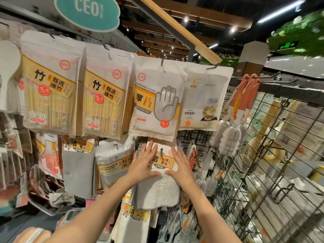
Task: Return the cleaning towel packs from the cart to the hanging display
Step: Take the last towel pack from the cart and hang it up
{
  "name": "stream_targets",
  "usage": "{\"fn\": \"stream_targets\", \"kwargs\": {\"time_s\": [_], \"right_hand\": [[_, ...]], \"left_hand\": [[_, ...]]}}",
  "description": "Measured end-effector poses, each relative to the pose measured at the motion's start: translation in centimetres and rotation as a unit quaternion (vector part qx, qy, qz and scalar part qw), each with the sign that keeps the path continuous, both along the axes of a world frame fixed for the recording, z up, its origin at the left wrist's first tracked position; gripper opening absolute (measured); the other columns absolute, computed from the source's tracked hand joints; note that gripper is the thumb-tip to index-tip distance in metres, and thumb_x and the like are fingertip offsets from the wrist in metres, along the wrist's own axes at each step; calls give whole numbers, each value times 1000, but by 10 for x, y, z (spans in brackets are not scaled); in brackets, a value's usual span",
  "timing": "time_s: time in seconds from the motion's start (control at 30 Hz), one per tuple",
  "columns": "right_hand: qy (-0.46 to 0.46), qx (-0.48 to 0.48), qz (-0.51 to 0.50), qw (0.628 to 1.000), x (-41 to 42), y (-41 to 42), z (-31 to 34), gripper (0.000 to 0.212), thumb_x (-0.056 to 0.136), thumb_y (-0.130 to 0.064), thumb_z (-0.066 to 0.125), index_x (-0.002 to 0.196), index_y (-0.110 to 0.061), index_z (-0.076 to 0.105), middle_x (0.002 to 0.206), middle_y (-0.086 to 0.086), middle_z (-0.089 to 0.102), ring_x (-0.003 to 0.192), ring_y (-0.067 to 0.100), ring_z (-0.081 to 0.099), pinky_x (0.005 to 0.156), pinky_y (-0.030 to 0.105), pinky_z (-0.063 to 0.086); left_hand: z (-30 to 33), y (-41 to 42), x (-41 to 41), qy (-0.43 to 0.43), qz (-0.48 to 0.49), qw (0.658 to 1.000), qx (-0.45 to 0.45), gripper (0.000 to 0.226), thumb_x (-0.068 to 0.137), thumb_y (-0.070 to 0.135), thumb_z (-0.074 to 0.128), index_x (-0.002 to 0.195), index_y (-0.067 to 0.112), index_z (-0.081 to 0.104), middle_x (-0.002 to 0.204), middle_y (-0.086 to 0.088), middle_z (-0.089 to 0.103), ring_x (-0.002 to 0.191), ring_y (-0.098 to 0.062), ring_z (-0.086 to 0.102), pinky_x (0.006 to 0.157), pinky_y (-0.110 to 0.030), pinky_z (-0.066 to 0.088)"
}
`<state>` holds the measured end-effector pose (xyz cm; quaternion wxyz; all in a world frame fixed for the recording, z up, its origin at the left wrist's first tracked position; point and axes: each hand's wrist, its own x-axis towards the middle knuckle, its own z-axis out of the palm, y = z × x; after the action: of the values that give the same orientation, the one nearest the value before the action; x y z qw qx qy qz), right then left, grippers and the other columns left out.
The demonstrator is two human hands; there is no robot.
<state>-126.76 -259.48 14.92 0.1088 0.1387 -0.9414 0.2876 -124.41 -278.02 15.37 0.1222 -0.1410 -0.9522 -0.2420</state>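
A cleaning towel pack (pixel 161 188), white fluffy cloth under a yellow header card, hangs on a hook of the display in the second row, below the disposable gloves pack (pixel 154 106). My left hand (pixel 142 164) lies flat on the pack's left side, fingers straight and spread. My right hand (pixel 181 166) presses flat on its right side, thumb pointing inward. Both thumbs nearly meet across the pack's middle. A grey towel pack (pixel 78 169) hangs further left. The cart is out of view.
Bamboo chopstick packs (pixel 50 92) and a white bag pack (pixel 203 100) fill the top row. A cleaning sponge pack (pixel 112 165) hangs left of my hands. A black wire grid panel (pixel 273 155) with bottle brushes (pixel 228 135) stands to the right.
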Motion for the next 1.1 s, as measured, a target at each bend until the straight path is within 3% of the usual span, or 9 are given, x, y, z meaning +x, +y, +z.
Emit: {"fn": "stream_targets", "kwargs": {"time_s": [0.27, 0.43, 0.57, 0.77, 1.1], "right_hand": [[-5, -24, 1, 1000, -9, 1, -1, 99, 77, -24, 75, 142, -52, 5, 157, -13, 14, 144, 4, 4, 113, 27, 11], [-6, -27, 6, 1000, -12, 3, 0, 97, 79, -23, 74, 141, -52, 6, 156, -12, 16, 144, 4, 5, 113, 30, 15], [-5, -21, 12, 1000, -18, 3, 2, 94, 80, -23, 73, 144, -47, 8, 156, -15, 16, 144, 2, 4, 114, 29, 14], [5, -25, 5, 1000, -30, 4, 1, 81, 82, -23, 70, 148, -31, 22, 157, -11, 16, 144, 2, 3, 115, 27, 10], [42, -69, -10, 997, -47, -2, -4, 77, 79, -18, 72, 144, -30, 33, 154, -10, 25, 141, -1, 8, 111, 19, 10]], "left_hand": [[2, -9, -13, -27, -30, 999, 6, 111, 78, 44, 71, 148, 31, -14, 147, 13, -30, 137, -9, -26, 115, -45, -8], [-3, -10, -20, -26, -24, 999, 6, 112, 78, 43, 72, 142, 37, -20, 147, 14, -29, 137, -8, -26, 113, -40, -10], [-1, -10, -26, -30, -19, 999, 3, 108, 80, 39, 70, 148, 34, -14, 145, 12, -27, 139, -8, -22, 115, -40, -7], [-2, -10, -36, -17, -4, 1000, 2, 95, 87, 25, 65, 150, 31, -6, 159, -1, -9, 146, -18, -10, 113, -35, -9], [-8, -12, -55, 13, 20, 1000, -14, 73, 94, 15, 55, 152, 25, 12, 160, -7, 12, 147, -24, 6, 118, -36, -2]]}}
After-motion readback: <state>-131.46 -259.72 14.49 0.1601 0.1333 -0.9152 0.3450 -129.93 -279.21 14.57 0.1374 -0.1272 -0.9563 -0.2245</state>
